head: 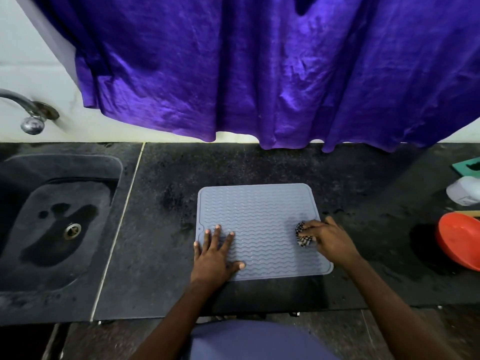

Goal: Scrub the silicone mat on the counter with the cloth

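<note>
A grey-blue silicone mat [259, 216] with wavy ridges lies flat on the dark stone counter [161, 203]. My left hand [215, 253] presses flat on the mat's near-left corner, fingers spread. My right hand [330, 239] grips a bunched black-and-white checked cloth [302, 236] against the mat's right side. A darker wet patch shows on the mat just above the cloth.
A dark sink [57, 224] with a drain is set into the counter at left, a metal tap [28, 110] above it. A purple curtain [259, 68] hangs over the counter's back. At right stand an orange bowl [459, 240], a white bottle [465, 194] and a green sponge [467, 166].
</note>
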